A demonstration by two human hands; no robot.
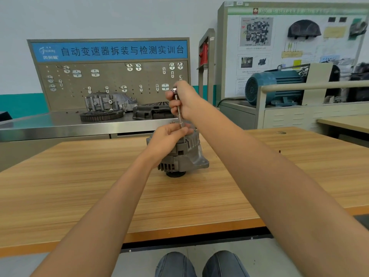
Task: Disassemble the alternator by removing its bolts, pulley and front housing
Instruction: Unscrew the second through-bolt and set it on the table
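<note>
We see the alternator [180,154] standing alone near the far middle of the wooden table [79,186], bare tabletop open on its left, right and near sides. Both forearms converge on it from the near edge. The left hand [167,137] covers its upper left flank; the right hand [182,100] grips an upright metal driver [178,108] above its top, closing off approach from overhead. Beyond the far edge, a steel bench [50,124] carries a gearbox housing [108,101], a toothed ring [101,115] and a dark cover [151,111]. A blue motor [273,86] sits well apart at right.
</note>
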